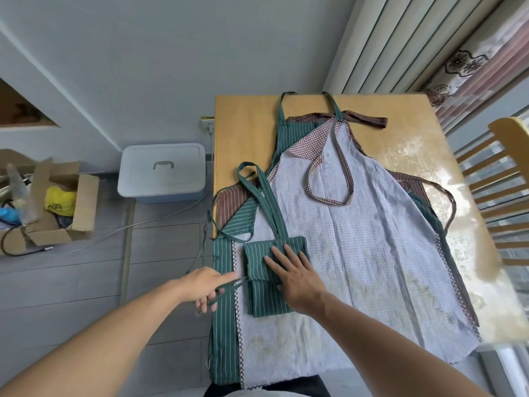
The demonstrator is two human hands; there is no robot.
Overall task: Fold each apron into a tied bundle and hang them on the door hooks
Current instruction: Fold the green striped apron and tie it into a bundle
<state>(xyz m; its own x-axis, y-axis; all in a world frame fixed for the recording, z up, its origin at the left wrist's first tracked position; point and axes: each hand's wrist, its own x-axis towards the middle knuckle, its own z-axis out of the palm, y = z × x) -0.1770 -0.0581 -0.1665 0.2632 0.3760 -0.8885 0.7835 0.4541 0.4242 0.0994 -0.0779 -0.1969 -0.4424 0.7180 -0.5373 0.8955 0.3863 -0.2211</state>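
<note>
The folded green striped apron (270, 275) lies as a compact rectangular bundle on top of a pale checked apron (357, 239), near the table's front left corner. Its long axis runs from the near edge toward the far edge of the wooden table (249, 133), tilted slightly left at the far end. The fabric is dark green with thin white stripes running along that axis; a crease crosses the bundle about midway, dividing it into a far and a near section. A broad green neck strap (267, 196) leaves the far edge of the bundle and extends up and left, ending in a loop. The right hand (296, 277) lies flat on the bundle with fingers straight and spread, pressing it down. The left hand (207, 285) is just left of the bundle and pinches a narrow green tie (230, 286) that leads to the crease. The pale checked apron is spread flat, bib pointing to the far edge, with a red-checked trim and neck loop. Beneath it lie another green striped apron (224, 325) and a brown striped apron (232, 197), edges showing at the left.
</note>
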